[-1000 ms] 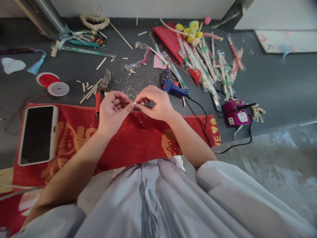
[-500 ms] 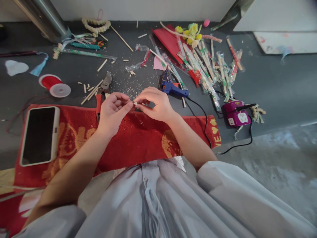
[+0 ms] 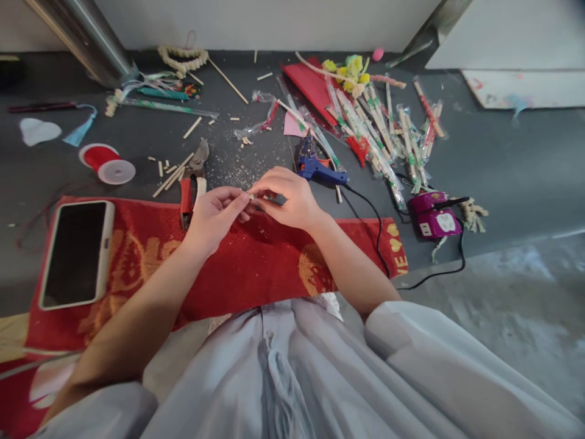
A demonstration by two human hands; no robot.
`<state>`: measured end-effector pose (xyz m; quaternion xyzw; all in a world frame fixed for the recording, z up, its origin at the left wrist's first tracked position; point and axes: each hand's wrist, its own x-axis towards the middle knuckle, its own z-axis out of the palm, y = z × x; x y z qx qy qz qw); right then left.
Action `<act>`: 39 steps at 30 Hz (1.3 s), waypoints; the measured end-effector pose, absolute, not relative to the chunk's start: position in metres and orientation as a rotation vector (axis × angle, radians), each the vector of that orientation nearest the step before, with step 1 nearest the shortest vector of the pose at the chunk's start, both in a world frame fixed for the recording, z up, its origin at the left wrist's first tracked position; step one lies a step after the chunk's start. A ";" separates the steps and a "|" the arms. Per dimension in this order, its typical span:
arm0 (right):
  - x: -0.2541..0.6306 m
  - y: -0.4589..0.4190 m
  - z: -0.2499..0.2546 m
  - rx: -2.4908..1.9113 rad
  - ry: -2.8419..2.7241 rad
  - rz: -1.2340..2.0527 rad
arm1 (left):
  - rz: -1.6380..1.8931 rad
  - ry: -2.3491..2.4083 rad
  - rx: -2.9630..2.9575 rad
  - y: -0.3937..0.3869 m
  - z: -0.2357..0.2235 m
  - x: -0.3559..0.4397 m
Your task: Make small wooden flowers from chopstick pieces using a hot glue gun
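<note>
Between my fingertips is a small pale wooden piece (image 3: 251, 196), mostly covered. My left hand (image 3: 214, 214) pinches it from the left, thumb against forefinger. My right hand (image 3: 289, 198) is closed on its other side, fingers bent and fingertips together. Both hands are above the far edge of a red towel (image 3: 256, 268) with gold patterns. Pruning shears (image 3: 186, 195) with red and white handles lie just left of my left hand. A blue glue gun (image 3: 320, 167) rests beyond my right hand, and pale crumbs litter the grey table there.
Cut sticks (image 3: 172, 175) and a spool of red thread (image 3: 107, 163) lie left. A phone (image 3: 75, 253) rests on the towel. Wrapped chopsticks (image 3: 365, 128) spread at the back right, near a purple power adapter (image 3: 434, 216) with a black cord (image 3: 377, 213).
My left hand has shifted slightly right and down, and its fingers have closed in nearer to my right fingertips. The shears show more fully. The whole view has tilted slightly.
</note>
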<state>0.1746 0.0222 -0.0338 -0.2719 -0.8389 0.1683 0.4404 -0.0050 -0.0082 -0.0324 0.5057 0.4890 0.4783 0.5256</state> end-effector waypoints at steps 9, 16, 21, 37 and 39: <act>0.175 0.023 -0.032 -0.641 -2.089 0.392 | 1.137 1.190 1.107 -0.010 -0.026 -0.004; 0.202 0.040 -0.033 -1.065 -2.038 0.211 | 1.126 1.262 1.088 -0.009 -0.021 -0.003; 0.226 0.053 -0.038 -1.515 -1.878 0.095 | 1.100 1.258 1.109 -0.010 -0.019 -0.003; 0.234 0.035 -0.008 -2.180 -2.027 0.109 | 1.058 1.259 1.129 -0.009 -0.021 -0.003; 0.236 0.036 -0.009 -2.188 -2.036 0.140 | 1.059 1.267 1.117 -0.008 -0.022 -0.003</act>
